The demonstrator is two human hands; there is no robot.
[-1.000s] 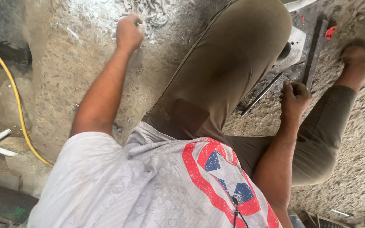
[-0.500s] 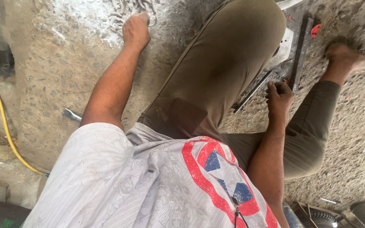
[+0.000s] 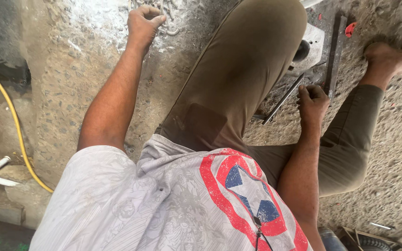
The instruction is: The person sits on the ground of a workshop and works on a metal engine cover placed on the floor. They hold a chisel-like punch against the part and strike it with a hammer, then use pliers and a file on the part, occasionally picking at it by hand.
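Rough concrete floor, seated, knee up mid-frame.
Left hand curled on small metal pieces, upper left; right hand closed on rod. Best to hold rod steady.

just by the right hand, a thin rod of dull grey metal lies beside a dark matt steel bar. under the left hand, rough, pitted concrete floor, dusted pale.
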